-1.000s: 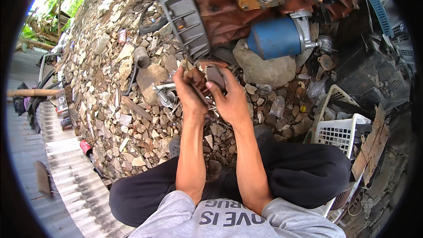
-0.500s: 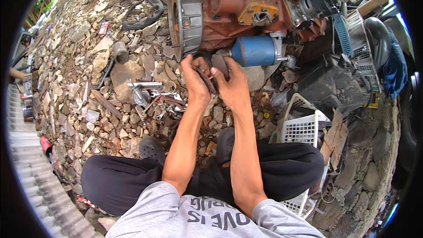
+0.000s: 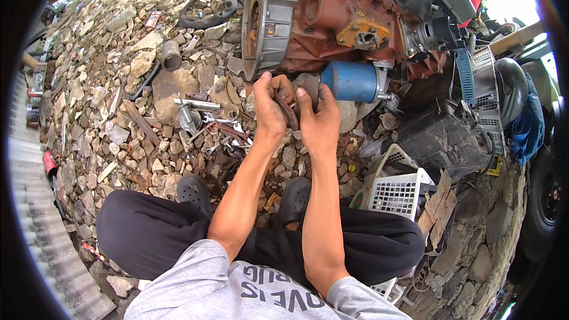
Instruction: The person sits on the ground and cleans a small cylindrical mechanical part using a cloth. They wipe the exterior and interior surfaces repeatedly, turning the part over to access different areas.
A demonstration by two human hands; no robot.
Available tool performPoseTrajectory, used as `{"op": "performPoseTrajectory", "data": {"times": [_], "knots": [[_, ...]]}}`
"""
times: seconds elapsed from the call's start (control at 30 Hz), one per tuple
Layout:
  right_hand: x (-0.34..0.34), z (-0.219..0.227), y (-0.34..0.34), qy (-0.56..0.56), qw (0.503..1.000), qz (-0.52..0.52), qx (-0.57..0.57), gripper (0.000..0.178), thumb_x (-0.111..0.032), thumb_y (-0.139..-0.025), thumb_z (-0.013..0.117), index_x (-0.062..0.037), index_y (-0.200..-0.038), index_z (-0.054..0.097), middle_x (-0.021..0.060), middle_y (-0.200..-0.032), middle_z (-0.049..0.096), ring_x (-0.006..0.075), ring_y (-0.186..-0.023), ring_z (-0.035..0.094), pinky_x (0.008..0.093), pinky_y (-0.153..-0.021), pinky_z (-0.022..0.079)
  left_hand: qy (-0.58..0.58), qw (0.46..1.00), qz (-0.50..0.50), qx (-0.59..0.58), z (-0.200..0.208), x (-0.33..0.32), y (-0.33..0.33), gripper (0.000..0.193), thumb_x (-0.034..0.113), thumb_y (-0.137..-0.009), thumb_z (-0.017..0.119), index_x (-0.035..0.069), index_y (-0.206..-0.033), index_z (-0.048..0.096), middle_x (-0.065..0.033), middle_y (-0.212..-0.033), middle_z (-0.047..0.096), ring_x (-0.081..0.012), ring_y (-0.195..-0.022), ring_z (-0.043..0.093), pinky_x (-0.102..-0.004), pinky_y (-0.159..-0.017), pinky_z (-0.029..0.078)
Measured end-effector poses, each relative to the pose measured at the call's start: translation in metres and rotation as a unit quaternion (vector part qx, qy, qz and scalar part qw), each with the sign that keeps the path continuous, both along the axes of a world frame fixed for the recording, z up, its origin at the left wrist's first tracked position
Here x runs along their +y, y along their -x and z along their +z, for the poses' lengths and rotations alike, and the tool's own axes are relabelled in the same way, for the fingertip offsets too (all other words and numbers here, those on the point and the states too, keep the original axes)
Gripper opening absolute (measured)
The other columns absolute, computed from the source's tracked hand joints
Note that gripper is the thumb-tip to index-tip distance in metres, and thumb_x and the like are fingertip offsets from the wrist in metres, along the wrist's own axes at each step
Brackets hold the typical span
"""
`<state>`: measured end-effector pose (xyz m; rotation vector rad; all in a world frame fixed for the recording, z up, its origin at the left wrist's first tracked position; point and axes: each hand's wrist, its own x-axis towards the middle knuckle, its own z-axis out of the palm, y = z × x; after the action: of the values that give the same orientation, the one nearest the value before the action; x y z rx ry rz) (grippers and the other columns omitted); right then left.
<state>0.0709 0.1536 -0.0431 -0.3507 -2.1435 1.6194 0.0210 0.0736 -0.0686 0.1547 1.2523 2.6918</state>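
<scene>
Both hands are close together in front of the engine [image 3: 317, 38]. Closed fingers of my left hand [image 3: 269, 109] grip a curved dark brown piece [image 3: 288, 112], whose kind I cannot make out. My right hand [image 3: 320, 118] pinches a flat grey-brown piece [image 3: 307, 85] between thumb and fingers; it looks like a worn pad or folded sheet. The two pieces are side by side, and fingers partly hide both. Just beyond my right hand is a blue cylindrical filter [image 3: 351, 81] on the engine. A grey metal bell housing [image 3: 275, 15] stands beyond my left hand.
Wrenches [image 3: 225, 123] and other metal tools lie on the stony ground left of my hands. A metal cup [image 3: 171, 56] and black hose loop [image 3: 208, 6] are farther off. White plastic baskets [image 3: 394, 192] and a dirty black metal box [image 3: 444, 142] stand at the right.
The view has shifted, so the engine sits farther right in the picture. My hands still hold both pieces; the left fingers curl more tightly and the curved piece shows more.
</scene>
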Motion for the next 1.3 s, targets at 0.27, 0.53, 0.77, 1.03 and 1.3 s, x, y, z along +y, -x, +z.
{"op": "performPoseTrajectory", "data": {"times": [0.27,0.53,0.77,1.03,1.3], "knots": [[0.031,0.008,-0.004,0.119,0.989,-0.089,0.001,0.022,-0.019,-0.099,0.057,0.0012,-0.105,0.061,-0.0003,-0.080,0.058,0.0060,-0.071,0.051,0.0222,-0.061,0.041,-0.100,0.995,-0.008,0.018,0.021,-0.011,-0.009,0.050,0.048,-0.095,0.022,0.012,-0.061,0.027,0.0007,-0.055,0.027,-0.0118,-0.051,0.025,-0.0292,-0.050,0.020],[0.028,0.018,-0.045,0.226,0.973,0.044,-0.002,0.032,-0.013,-0.093,0.065,0.0067,-0.117,0.059,0.0069,-0.104,0.064,0.0133,-0.093,0.060,0.0266,-0.083,0.047,-0.060,0.997,0.013,0.044,0.038,-0.017,-0.012,0.050,0.049,-0.094,0.023,0.013,-0.060,0.028,-0.0007,-0.053,0.029,-0.0129,-0.050,0.027,-0.0281,-0.046,0.022],[0.012,0.029,-0.049,0.219,0.970,0.100,0.014,0.029,-0.009,-0.092,0.066,0.0047,-0.117,0.060,0.0040,-0.093,0.064,0.0086,-0.084,0.058,0.0240,-0.073,0.048,-0.026,0.998,-0.060,0.008,0.046,-0.021,-0.013,0.054,0.053,-0.096,0.022,0.013,-0.060,0.027,0.0010,-0.053,0.027,-0.0112,-0.050,0.023,-0.0281,-0.047,0.019],[0.010,0.025,-0.047,0.186,0.977,0.099,-0.023,0.030,-0.007,-0.092,0.064,0.0043,-0.120,0.060,0.0025,-0.087,0.063,0.0077,-0.080,0.055,0.0234,-0.068,0.046,0.030,0.995,-0.088,0.030,0.040,-0.017,-0.012,0.055,0.055,-0.095,0.023,0.013,-0.060,0.029,0.0012,-0.053,0.028,-0.0107,-0.050,0.024,-0.0268,-0.046,0.019],[0.007,0.024,-0.045,0.127,0.989,0.071,-0.034,0.033,-0.002,-0.086,0.066,0.0017,-0.118,0.062,0.0097,-0.094,0.063,0.0109,-0.080,0.057,0.0256,-0.070,0.047,0.108,0.991,-0.071,0.036,0.033,-0.018,-0.013,0.055,0.056,-0.094,0.024,0.014,-0.059,0.028,0.0028,-0.053,0.027,-0.0094,-0.050,0.023,-0.0275,-0.047,0.017]]}}
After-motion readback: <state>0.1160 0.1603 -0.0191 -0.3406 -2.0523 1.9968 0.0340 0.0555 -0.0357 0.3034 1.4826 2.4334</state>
